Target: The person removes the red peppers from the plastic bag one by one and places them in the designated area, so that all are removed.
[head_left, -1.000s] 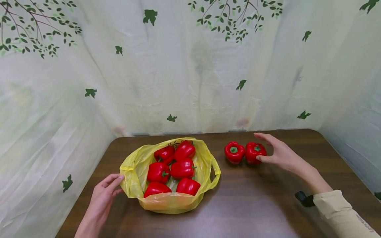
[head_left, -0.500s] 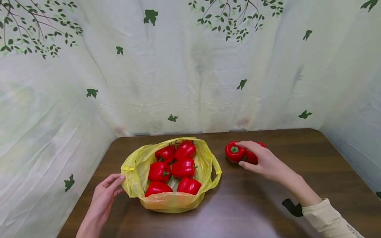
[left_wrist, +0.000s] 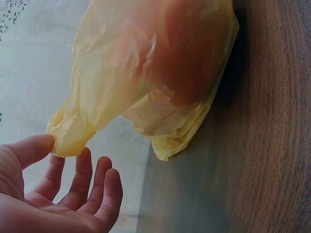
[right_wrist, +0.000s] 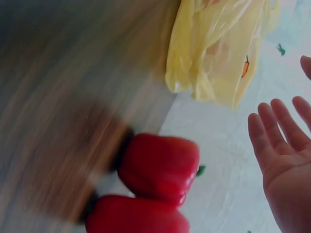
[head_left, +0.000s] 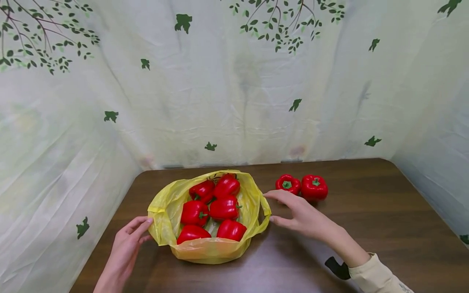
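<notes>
A yellow plastic bag stands with its mouth spread, several red bell peppers inside it. My left hand pinches the bag's left handle between thumb and fingertips; in the left wrist view the thumb presses on the yellow plastic. Beside the bag's right handle, my right hand holds nothing, its fingers extended in the right wrist view. Behind that hand, two more red bell peppers sit side by side on the table; the left one is partly covered by the hand.
The brown wooden table runs up to a pale fabric backdrop printed with leaves and birds. A black strap piece hangs under my right wrist, by a cream sleeve.
My right hand has moved left, from the right-hand loose pepper past the other one to the bag's right handle. Both loose peppers stay where they were. My left hand keeps its hold.
</notes>
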Action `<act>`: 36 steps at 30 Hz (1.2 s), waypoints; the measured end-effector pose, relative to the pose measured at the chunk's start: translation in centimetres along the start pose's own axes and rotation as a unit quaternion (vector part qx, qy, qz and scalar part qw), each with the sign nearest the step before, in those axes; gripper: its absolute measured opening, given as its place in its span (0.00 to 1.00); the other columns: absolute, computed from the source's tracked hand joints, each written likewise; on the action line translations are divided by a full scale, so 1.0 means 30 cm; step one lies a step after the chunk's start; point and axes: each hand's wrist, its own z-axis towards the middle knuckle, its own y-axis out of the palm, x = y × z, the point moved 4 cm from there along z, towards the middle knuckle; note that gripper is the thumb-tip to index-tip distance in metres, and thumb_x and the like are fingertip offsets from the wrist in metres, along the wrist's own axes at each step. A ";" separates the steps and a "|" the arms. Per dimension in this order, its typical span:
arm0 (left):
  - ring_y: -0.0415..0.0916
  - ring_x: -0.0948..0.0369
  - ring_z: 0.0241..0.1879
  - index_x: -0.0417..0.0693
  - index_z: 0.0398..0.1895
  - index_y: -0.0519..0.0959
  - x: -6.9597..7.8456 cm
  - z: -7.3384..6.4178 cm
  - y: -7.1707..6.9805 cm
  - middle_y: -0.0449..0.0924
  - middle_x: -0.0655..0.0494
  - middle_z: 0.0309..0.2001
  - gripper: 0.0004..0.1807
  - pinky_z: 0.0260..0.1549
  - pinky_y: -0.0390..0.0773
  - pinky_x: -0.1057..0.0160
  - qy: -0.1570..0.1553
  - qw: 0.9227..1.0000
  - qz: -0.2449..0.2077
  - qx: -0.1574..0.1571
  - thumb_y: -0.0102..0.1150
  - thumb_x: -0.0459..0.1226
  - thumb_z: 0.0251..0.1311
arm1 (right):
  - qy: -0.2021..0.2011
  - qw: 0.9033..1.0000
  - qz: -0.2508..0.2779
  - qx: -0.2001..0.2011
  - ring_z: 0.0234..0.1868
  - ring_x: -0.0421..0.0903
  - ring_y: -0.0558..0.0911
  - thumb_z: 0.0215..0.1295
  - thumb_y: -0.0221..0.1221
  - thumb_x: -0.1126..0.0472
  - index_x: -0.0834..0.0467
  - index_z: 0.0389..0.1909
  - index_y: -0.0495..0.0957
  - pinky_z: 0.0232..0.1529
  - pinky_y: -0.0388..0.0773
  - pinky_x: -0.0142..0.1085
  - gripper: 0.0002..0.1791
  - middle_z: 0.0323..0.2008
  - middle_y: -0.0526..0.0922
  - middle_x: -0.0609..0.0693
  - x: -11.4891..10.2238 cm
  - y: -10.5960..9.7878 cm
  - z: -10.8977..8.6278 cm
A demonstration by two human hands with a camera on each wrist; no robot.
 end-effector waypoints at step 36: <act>0.77 0.64 0.36 0.44 0.40 0.83 -0.002 0.013 0.007 0.80 0.62 0.36 0.10 0.37 0.80 0.64 0.001 1.000 0.022 0.011 0.65 0.43 0.64 | 0.033 0.993 0.108 -0.025 0.61 0.50 0.72 0.64 0.65 0.60 0.55 0.66 0.69 0.58 0.73 0.50 0.30 0.63 0.72 0.52 -0.028 0.215 0.212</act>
